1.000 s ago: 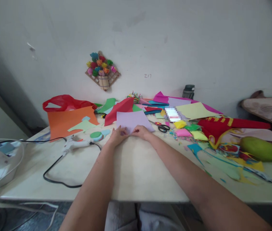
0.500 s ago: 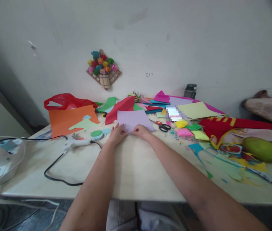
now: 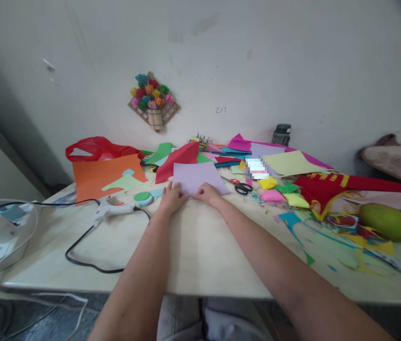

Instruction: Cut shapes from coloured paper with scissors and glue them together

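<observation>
A lavender sheet of paper (image 3: 199,176) lies on the table in front of me, its near edge between my hands. My left hand (image 3: 174,196) grips that edge at its left part, thumb and fingers close together. My right hand (image 3: 207,193) pinches the same edge a little to the right, knuckles curled. The fingertips partly hide the paper's near edge. Just right of the sheet lie scissors (image 3: 243,188) with black handles. To the left of my left hand is a small stack of green and blue paper circles (image 3: 144,198).
A white glue gun (image 3: 110,211) with a black cord lies at left, beside an orange sheet (image 3: 106,175). Right of the scissors are small coloured packets (image 3: 273,195), paper scraps, a red-and-yellow cloth (image 3: 328,189) and a green fruit (image 3: 381,222). A bottle (image 3: 281,135) stands by the wall.
The view has shifted very slightly. Both hands stay at the near edge of the lavender paper, with almost no visible movement.
</observation>
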Available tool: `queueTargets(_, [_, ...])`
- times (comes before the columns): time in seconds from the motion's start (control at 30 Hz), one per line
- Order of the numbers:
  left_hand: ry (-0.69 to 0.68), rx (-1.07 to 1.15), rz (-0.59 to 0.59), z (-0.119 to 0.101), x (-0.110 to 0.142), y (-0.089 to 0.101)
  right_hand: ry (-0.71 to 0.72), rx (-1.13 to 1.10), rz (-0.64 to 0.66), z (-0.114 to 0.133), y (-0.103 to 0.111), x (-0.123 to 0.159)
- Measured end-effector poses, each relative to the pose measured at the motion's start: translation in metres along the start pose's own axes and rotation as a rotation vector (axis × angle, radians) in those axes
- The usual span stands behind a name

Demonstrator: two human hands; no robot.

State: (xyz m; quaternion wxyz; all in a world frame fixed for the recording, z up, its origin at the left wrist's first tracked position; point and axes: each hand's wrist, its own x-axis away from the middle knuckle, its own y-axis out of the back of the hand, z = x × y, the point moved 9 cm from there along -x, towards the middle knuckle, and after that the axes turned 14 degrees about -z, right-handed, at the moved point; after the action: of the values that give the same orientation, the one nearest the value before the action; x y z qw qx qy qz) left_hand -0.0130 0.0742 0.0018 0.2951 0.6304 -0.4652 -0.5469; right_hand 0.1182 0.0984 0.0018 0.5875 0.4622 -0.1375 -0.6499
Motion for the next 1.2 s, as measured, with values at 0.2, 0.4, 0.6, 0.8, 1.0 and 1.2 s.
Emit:
queueTargets(0.2, [0.017, -0.021, -0.015, 0.003, 0.000, 0.000, 0.000, 0.015, -0.047, -0.001, 0.002, -0.001])
queueTargets(0.4, [0.073, -0.019, -0.041, 0.013, 0.002, 0.010, 0.001, 0.047, -0.050, -0.002, 0.003, -0.002])
queueTargets(0.6, [0.103, -0.040, -0.039, 0.017, 0.004, 0.015, 0.001, 0.042, -0.035, -0.001, 0.004, -0.001])
queueTargets(0.8, [0.141, -0.013, -0.029, 0.026, 0.006, 0.017, -0.017, 0.040, -0.027, -0.004, 0.001, -0.001])
queueTargets(1.0, [0.082, -0.074, -0.026, 0.022, 0.005, 0.017, -0.016, 0.064, -0.017, -0.005, 0.000, -0.001])
queueTargets(1.2, [0.068, -0.161, -0.023, 0.017, 0.006, 0.017, -0.018, 0.110, -0.025, -0.005, 0.000, -0.001])
